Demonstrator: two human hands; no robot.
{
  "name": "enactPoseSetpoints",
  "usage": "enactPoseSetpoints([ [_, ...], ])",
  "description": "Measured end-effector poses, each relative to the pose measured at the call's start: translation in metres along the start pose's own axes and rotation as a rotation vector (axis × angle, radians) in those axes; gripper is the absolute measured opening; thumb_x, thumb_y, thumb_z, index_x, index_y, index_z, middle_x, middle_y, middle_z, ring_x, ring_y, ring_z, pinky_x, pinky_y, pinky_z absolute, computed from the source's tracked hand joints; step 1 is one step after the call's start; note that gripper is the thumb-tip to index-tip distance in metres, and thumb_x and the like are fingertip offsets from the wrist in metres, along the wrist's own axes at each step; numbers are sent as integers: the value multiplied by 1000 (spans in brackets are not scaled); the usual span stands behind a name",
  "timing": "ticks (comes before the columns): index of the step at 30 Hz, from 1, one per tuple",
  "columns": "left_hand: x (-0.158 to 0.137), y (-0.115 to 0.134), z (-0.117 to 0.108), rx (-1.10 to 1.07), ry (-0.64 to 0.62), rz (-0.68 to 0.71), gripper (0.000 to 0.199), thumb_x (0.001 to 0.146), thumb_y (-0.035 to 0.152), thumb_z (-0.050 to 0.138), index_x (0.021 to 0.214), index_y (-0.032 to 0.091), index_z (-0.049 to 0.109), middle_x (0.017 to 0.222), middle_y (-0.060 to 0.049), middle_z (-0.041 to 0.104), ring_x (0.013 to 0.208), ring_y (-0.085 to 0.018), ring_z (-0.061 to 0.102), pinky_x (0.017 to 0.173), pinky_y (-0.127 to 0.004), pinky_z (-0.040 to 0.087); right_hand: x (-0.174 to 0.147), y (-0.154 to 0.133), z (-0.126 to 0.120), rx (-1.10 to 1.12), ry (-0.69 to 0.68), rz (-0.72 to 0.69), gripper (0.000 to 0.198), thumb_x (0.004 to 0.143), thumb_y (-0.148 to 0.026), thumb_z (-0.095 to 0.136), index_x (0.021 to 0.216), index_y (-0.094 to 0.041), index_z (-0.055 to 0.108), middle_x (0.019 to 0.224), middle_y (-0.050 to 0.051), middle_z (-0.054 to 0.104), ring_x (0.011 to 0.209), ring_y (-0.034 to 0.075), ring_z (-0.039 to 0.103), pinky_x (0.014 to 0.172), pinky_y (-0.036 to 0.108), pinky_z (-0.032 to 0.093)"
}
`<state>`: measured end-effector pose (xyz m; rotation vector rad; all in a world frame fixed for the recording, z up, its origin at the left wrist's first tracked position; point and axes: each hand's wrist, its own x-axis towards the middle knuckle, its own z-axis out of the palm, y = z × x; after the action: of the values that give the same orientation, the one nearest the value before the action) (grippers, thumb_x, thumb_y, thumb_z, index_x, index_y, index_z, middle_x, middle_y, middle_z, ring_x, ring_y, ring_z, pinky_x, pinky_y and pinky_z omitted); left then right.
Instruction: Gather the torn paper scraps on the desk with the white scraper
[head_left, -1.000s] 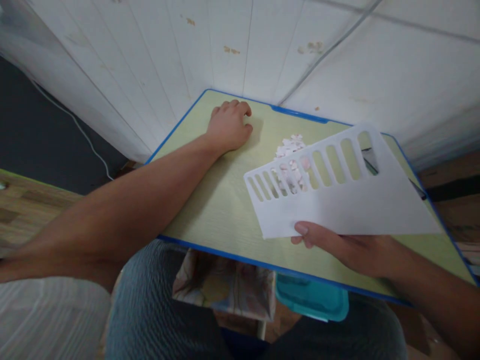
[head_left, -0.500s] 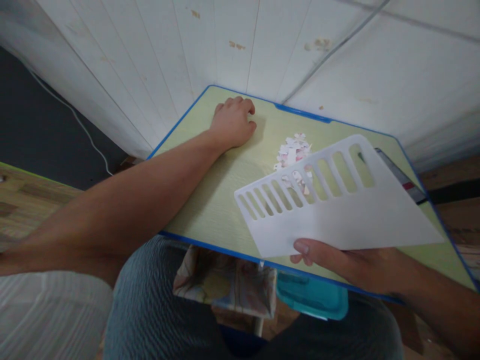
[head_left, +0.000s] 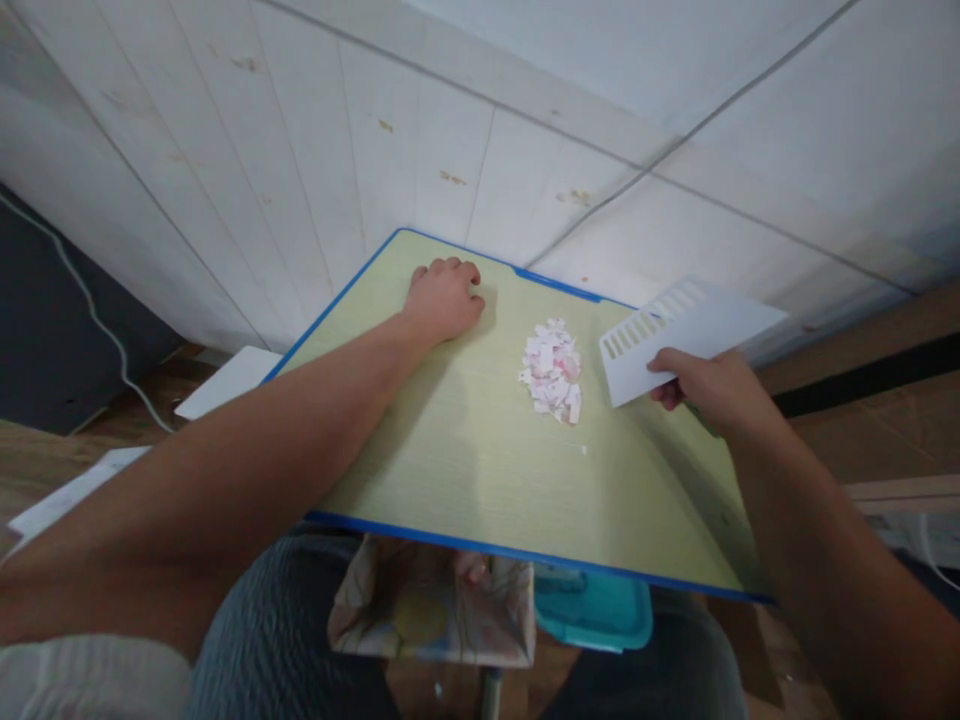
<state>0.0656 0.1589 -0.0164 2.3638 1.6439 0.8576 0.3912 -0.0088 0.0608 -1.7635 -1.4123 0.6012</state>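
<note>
The right hand (head_left: 705, 385) pinches the near edge of a white slotted card (head_left: 675, 345) between thumb and fingers, holding it tilted to the right of the heaped paper scraps (head_left: 553, 370), apart from them. The left hand (head_left: 441, 298), loosely curled and holding nothing, rests on the table (head_left: 465, 470). A firm pinch should stop the thin card twisting; slow, smooth handling near the heap would likely avoid scattering light scraps.

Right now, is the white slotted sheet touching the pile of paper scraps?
Apart: in the head view, a strip of yellowish tabletop shows between the white slotted sheet and the pile of paper scraps.
</note>
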Motion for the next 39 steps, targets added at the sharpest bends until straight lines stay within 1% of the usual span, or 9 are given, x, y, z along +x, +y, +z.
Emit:
enactPoseSetpoints([
  [5, -2, 6, -3, 6, -18, -16, 38, 99, 21, 72, 135, 25, 84, 147, -16, 79, 145, -44, 66, 127, -61, 49, -2, -24, 27, -74, -77, 175, 19, 70, -27, 75, 54, -24, 64, 49, 10, 67, 37, 19, 56, 39, 31, 47],
  [11, -6, 12, -10, 27, -53, -14, 43, 104, 22, 66, 144, 21, 83, 154, -17, 77, 151, -41, 64, 131, -60, 47, -4, -66, 49, -67, 54, 153, 17, 75, -20, 72, 60, -23, 65, 51, 8, 68, 38, 16, 55, 41, 27, 47],
  [15, -8, 14, -13, 21, -48, -18, 44, 103, 22, 66, 144, 22, 83, 153, -18, 77, 150, -42, 65, 130, -61, 48, -13, -77, 89, 57, -215, 110, 8, 75, -23, 74, 69, -23, 69, 58, 7, 74, 42, 17, 60, 43, 27, 52],
  [18, -9, 15, -14, 40, -50, -14, 45, 104, 22, 65, 145, 20, 83, 154, -19, 77, 150, -42, 66, 130, -61, 49, -16, -72, 103, 77, -260, 120, 10, 73, -27, 74, 65, -23, 69, 57, 8, 73, 41, 17, 59, 42, 28, 49],
  [22, -8, 14, -12, 58, -51, -5, 45, 105, 23, 64, 145, 18, 82, 154, -20, 77, 151, -41, 66, 130, -61, 49, -12, -61, 74, -2, -184, 71, 20, 73, -32, 76, 58, -24, 66, 53, 7, 69, 41, 17, 56, 46, 32, 51],
  [26, -6, 11, -9, 52, -25, -3, 43, 102, 23, 67, 142, 23, 83, 152, -17, 78, 149, -43, 66, 130, -63, 48, -17, -51, 26, -67, -69, -111, 28, 78, -40, 81, 57, -26, 71, 58, 7, 73, 54, 23, 68, 59, 36, 59],
  [28, -6, 10, -8, 49, -12, 1, 43, 101, 23, 68, 140, 25, 84, 151, -16, 79, 149, -43, 66, 131, -63, 48, -25, -42, 11, -81, -98, -193, 36, 85, -45, 83, 56, -28, 72, 60, 6, 74, 60, 25, 73, 69, 38, 65],
  [34, -5, 6, -7, 82, -2, 8, 46, 97, 27, 70, 141, 26, 84, 150, -14, 78, 147, -43, 66, 131, -62, 46, -43, 6, 5, -45, -227, -356, 49, 104, -62, 78, 66, -31, 78, 68, 3, 79, 69, 27, 78, 76, 41, 70],
  [39, -3, 1, -10, 112, -37, 13, 47, 95, 30, 71, 141, 29, 83, 150, -11, 77, 149, -43, 65, 133, -60, 47, -43, 32, 7, -94, -211, -411, 48, 109, -58, 76, 69, -33, 76, 74, 2, 80, 76, 28, 79, 85, 40, 70],
])
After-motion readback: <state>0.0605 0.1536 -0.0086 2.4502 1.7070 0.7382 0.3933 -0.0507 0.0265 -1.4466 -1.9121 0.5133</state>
